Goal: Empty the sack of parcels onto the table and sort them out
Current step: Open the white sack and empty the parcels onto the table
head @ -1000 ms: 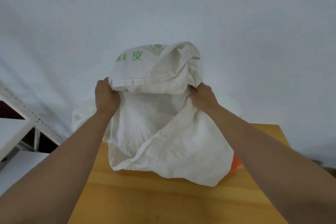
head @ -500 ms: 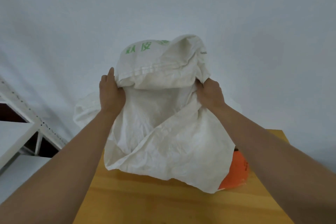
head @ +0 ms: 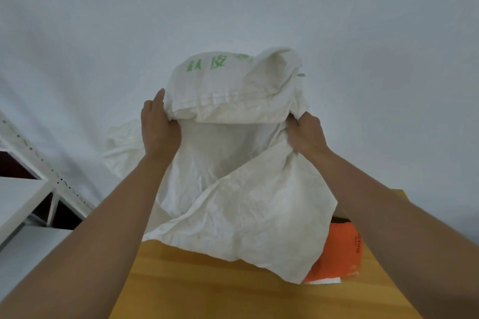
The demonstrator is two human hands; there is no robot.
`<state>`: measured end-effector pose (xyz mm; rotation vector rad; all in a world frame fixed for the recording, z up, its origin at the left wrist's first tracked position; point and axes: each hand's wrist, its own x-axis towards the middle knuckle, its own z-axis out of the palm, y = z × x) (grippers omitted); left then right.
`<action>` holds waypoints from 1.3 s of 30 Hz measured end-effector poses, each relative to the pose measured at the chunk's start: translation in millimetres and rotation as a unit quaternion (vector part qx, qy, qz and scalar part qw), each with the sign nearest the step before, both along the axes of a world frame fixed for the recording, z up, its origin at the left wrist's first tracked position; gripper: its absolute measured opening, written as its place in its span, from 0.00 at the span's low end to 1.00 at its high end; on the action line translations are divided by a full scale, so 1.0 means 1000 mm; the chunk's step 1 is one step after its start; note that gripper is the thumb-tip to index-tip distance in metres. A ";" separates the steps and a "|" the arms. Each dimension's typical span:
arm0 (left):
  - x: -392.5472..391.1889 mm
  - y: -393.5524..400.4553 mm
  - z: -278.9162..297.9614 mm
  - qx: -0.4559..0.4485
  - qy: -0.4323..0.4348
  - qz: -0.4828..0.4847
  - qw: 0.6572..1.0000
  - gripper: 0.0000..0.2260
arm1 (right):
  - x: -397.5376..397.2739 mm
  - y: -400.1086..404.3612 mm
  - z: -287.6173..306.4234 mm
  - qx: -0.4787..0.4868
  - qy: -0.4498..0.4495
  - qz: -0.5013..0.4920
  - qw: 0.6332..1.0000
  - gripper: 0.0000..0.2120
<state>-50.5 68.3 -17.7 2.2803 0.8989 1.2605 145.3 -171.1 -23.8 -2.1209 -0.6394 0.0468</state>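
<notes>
Behind everything, from nine to three o'clock, spreads a plain, smooth pale wall (head: 363, 33). Below, at six o'clock, lies the flat wooden table (head: 207, 290), honey-coloured with a fine grain. Above it hangs the crumpled white woven sack (head: 241, 204) (green characters printed near its stitched seam), held upturned. At four o'clock a glossy orange parcel (head: 337, 254) peeks from under the sack's hem. Both hands clutch bunched sack cloth: left hand (head: 158, 129) at ten o'clock, right hand (head: 307, 133) at two. White perforated metal shelving (head: 39, 163) stands at eight o'clock.

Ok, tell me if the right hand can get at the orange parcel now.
Probably not: the right hand grips the sack, whose cloth drapes over most of the orange parcel.
</notes>
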 end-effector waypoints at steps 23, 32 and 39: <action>-0.057 -0.037 -0.180 0.067 0.492 -0.039 0.867 0.44 | 0.024 -0.016 -0.076 -0.069 0.045 -0.088 0.993 0.18; -0.047 -0.020 -0.165 -0.027 0.312 -0.036 0.949 0.04 | 0.029 -0.030 -0.025 0.138 0.441 0.161 0.872 0.34; -0.031 -0.019 -0.138 -0.044 0.334 -0.071 0.939 0.21 | 0.013 -0.007 -0.024 -0.210 0.284 0.122 0.928 0.15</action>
